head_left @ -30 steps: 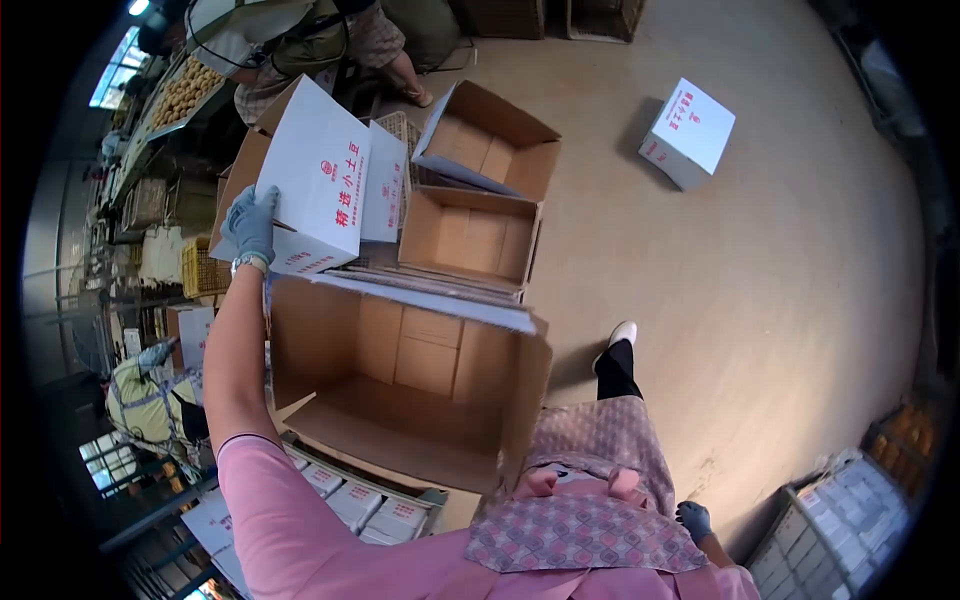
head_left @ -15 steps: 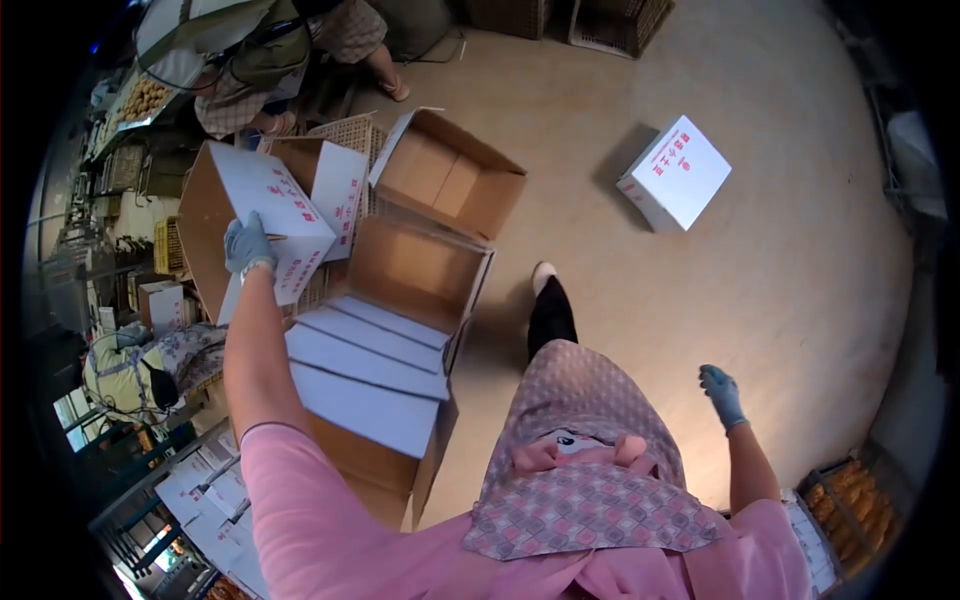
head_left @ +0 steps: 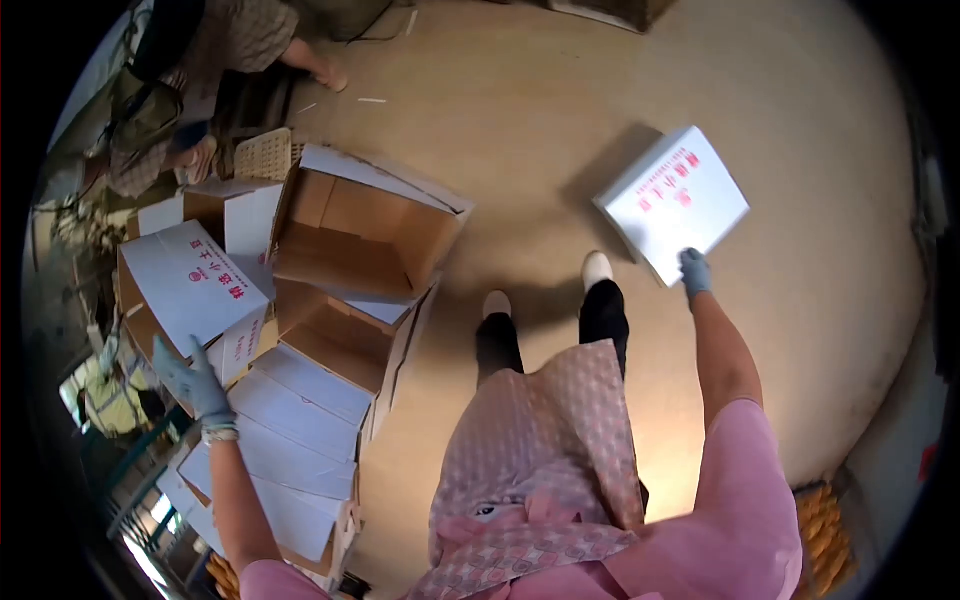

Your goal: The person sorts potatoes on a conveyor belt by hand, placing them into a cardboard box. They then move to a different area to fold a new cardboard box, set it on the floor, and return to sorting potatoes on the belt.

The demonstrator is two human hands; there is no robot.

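Where the right hand meets the white box, its gloved fingers curl at the near edge; whether they grip it, I can't tell. Floor spreads beyond and to both sides of that box. Over left, the left hand has its fingers spread, holding nothing, close beside a red-printed carton. Just inward of them lie overlapping white panels; farther out, two open boxes show brown insides.
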